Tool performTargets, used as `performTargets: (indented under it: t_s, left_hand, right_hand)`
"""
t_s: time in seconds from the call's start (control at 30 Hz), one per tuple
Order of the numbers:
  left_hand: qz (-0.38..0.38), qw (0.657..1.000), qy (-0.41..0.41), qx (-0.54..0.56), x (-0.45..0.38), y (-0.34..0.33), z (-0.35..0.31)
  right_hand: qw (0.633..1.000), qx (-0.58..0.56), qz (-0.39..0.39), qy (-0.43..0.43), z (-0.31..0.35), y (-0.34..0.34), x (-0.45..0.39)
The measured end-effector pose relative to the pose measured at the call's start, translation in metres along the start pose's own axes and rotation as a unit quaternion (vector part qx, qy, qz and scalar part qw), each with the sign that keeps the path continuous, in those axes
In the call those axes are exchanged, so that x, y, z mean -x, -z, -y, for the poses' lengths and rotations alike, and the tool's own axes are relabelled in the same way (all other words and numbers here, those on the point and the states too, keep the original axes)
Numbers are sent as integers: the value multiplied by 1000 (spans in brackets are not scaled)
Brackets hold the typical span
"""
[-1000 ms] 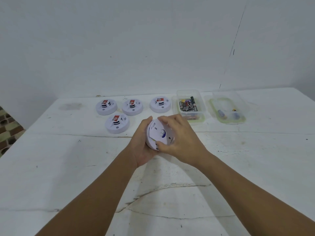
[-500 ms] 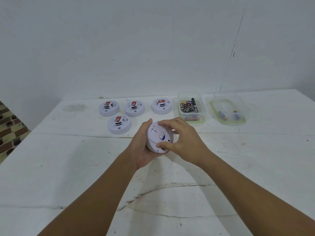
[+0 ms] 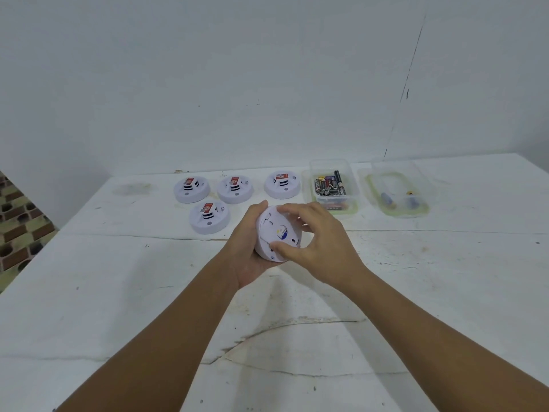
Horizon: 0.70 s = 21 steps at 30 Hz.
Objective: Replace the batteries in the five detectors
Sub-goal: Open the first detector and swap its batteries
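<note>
Right now your left hand (image 3: 248,251) cups a round white plastic detector (image 3: 276,233) above the cracked white table (image 3: 118,292), back face turned toward you. Your right hand (image 3: 319,245) pinches its rim between thumb and fingers. Four more white detectors (image 3: 209,217) sit face-up beyond. To their right stand a clear tub of batteries (image 3: 331,185) and another clear tub (image 3: 398,188).

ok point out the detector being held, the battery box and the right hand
held detector (image 3: 274,233), head view, on its back face
battery box (image 3: 334,200), head view, on its near wall
right hand (image 3: 323,246), head view, on its back
</note>
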<state>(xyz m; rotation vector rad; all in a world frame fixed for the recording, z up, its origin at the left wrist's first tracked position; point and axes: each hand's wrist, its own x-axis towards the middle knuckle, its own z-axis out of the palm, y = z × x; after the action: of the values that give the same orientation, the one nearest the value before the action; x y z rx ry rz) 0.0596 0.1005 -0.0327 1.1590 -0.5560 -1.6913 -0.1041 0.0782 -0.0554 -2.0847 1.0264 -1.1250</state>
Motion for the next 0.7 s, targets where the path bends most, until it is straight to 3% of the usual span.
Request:
performTargets:
  t_s: [0.53,0.7]
  left_hand:
    - [-63,995,-18,-71,2,-9,-7]
    - [-61,996,-20,-66,3,-5,-7]
  right_hand:
    - [998,-23,-15,-55,0,-3,2]
    - [1000,25,-7,-3,1,-5,4]
